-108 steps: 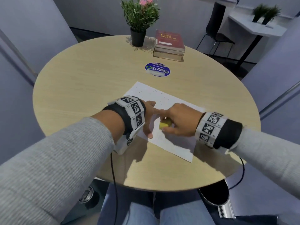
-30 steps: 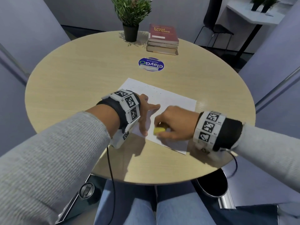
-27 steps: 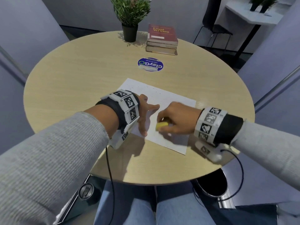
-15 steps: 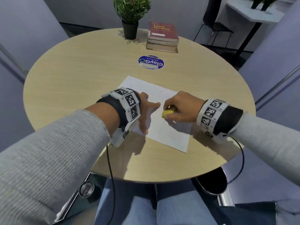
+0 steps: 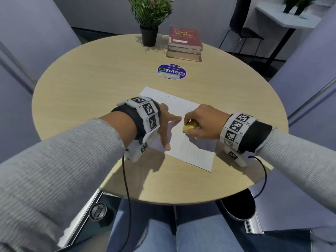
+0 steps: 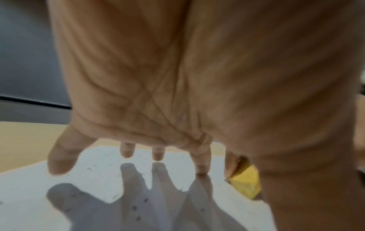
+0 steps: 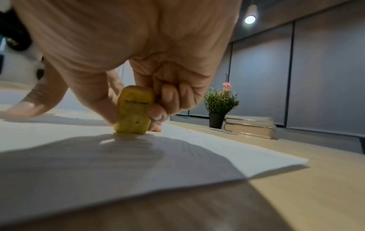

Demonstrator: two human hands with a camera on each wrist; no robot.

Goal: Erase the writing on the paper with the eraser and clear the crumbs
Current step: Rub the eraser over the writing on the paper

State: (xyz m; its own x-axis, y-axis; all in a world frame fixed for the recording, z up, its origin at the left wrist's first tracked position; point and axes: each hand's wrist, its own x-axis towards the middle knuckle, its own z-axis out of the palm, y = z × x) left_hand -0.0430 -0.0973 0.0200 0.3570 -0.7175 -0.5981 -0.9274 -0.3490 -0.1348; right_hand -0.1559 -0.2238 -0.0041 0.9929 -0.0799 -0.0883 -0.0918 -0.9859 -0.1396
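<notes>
Since half a second ago, the right hand (image 5: 203,122) is sitting slightly nearer on the paper (image 5: 190,151), pinching the yellow eraser (image 5: 189,127); the left hand (image 5: 165,128) is staying spread flat on the sheet atop the round surface (image 5: 91,88). From the left wrist, straight fingers (image 6: 201,162) are pressing among dark crumbs (image 6: 138,217). From the right wrist, the eraser (image 7: 134,111) is standing upright; its printing is unreadable.

Pale wood-grain table (image 5: 91,84) with a smooth matt top; thin white matt paper (image 5: 190,151); dull yellow rubbery eraser (image 7: 134,112), scuffed; ribbed grey knit sleeve (image 5: 54,170); glossy round sticker (image 5: 171,71)
</notes>
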